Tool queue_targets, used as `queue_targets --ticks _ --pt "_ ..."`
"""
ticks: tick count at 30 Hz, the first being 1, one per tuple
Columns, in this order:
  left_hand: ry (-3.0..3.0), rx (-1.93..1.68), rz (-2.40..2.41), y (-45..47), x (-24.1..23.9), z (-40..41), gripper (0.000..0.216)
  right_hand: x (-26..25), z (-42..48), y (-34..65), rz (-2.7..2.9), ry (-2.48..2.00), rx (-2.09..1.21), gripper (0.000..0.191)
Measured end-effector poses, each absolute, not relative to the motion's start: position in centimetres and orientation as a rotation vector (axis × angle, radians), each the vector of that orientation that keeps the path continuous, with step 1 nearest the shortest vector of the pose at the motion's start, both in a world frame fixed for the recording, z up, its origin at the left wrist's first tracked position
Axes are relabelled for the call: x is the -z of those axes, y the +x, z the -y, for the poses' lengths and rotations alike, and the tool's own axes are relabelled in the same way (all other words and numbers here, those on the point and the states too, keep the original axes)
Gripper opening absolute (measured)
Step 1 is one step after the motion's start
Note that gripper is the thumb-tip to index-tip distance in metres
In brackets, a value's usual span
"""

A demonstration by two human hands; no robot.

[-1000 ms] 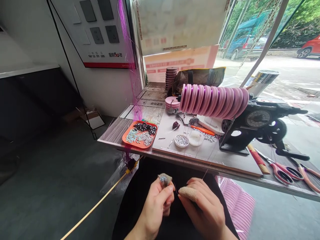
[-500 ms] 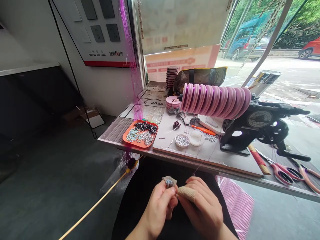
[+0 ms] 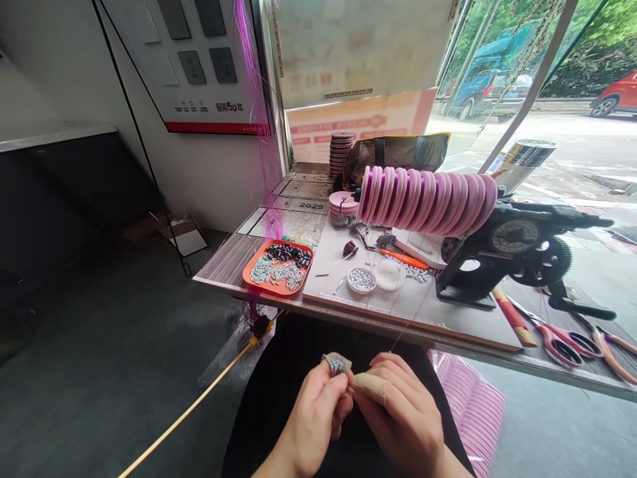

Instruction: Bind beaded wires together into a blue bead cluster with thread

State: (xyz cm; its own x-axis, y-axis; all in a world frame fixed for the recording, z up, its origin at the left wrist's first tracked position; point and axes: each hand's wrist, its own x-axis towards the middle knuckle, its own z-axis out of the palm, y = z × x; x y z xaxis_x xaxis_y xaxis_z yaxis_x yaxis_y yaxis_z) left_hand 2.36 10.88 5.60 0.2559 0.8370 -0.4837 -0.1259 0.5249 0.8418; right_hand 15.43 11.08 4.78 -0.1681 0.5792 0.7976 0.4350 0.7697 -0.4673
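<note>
Low over my lap, my left hand (image 3: 318,408) is closed in a pinch, with a grey-beige wrap (image 3: 337,363) on one finger. Its fingertips meet those of my right hand (image 3: 405,405), which is also closed and has a beige cloth sleeve (image 3: 369,387) around a finger. Whatever sits between the fingertips is too small and covered to name. A thin thread (image 3: 397,341) slants down from the table side into my right hand. Above, a row of pink spools (image 3: 428,202) is mounted on a black hand-cranked winder (image 3: 517,239).
On the table board (image 3: 328,292) lie a white dish of silvery beads (image 3: 361,280) and an orange-handled tool (image 3: 404,257). An orange tray (image 3: 279,291) holds small parts at the left. Scissors (image 3: 560,345) lie at the right. A yellow stick (image 3: 189,410) slants beside my lap.
The camera view has shifted very slightly. Both hands keep the same pinched pose, fingertips together.
</note>
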Motion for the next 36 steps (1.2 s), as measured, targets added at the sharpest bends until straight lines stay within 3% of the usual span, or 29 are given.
queue_targets --ticks 11,18,24,30,36 --pt "0.856 -0.788 -1.178 2.3 -5.4 -10.4 0.025 -4.3 -11.4 15.5 1.829 -0.855 -0.043 0.013" --pt "0.855 -1.174 -1.351 2.2 -4.5 -9.7 0.016 -4.1 -11.8 15.5 1.886 -1.086 0.066 0.016" --pt "1.002 -1.112 -1.374 2.1 -4.9 -10.4 0.011 -4.3 -11.8 15.6 1.87 -1.084 0.05 0.016" --pt "1.256 -1.041 -1.373 2.0 -5.0 -10.8 0.022 -4.3 -11.4 15.4 1.859 -1.076 0.032 0.016" --pt "1.054 -1.118 -1.297 2.1 -5.2 -11.0 0.021 -4.7 -11.4 15.9 1.955 -1.065 -0.001 0.011"
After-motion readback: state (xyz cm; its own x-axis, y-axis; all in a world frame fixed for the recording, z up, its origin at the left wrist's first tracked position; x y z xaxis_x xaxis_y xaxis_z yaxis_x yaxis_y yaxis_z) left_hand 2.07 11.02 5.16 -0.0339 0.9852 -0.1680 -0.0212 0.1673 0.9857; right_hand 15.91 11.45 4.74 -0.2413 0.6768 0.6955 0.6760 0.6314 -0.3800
